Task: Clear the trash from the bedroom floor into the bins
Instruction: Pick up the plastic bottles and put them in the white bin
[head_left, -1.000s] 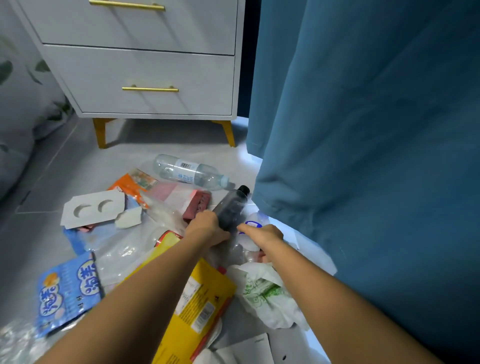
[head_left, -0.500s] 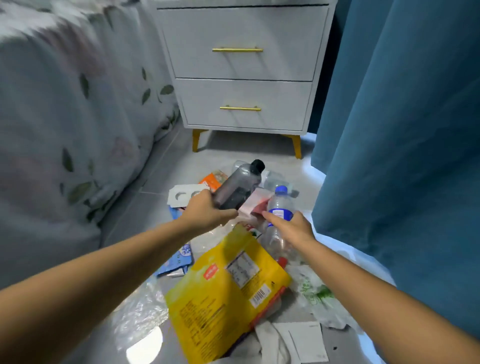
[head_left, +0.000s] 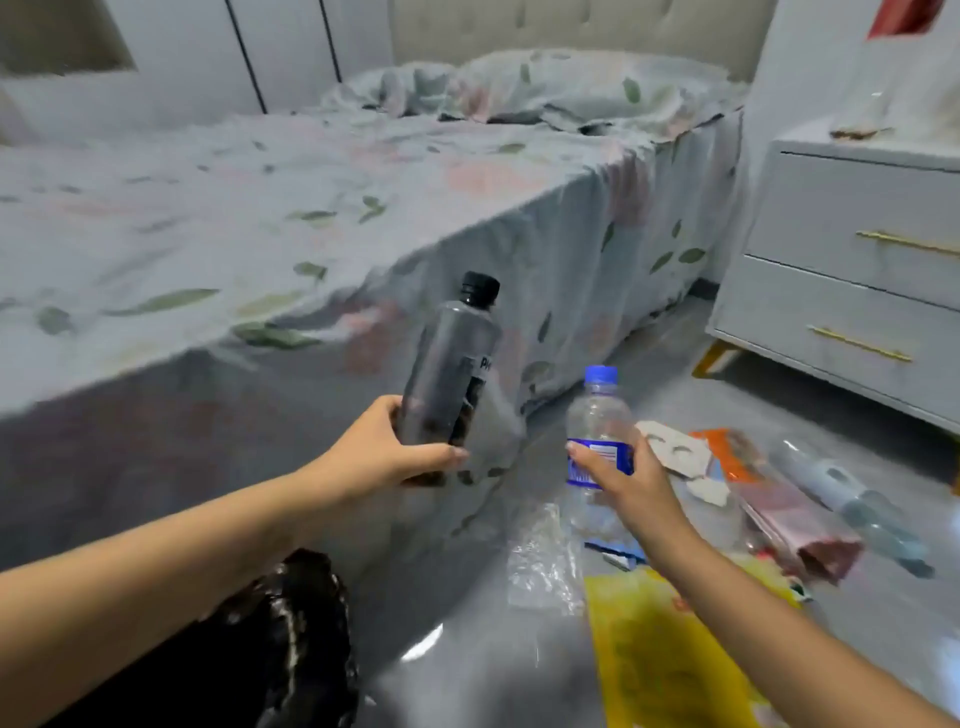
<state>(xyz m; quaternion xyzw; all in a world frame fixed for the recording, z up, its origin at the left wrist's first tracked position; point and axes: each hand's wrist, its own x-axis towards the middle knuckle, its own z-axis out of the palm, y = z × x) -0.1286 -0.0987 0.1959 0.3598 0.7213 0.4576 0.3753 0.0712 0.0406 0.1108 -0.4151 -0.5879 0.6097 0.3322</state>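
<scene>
Whole frame motion-blurred. Label text on the dark bottle (head_left: 451, 364) unreadable; its base is hidden inside the left hand (head_left: 382, 451). Blue label of the clear bottle (head_left: 597, 441) partly covered by the right hand's fingers (head_left: 589, 460); print illegible. Yellow bag (head_left: 670, 670) cut off by bottom edge, part hidden under the right forearm. Nightstand (head_left: 852, 291) cut off at right edge. Items on its top indistinct.

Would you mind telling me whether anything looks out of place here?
Yes: litter on the grey floor right of the bed, including a yellow plastic bag, crumpled clear film, a clear bottle on its side and white card cut-outs.
</scene>
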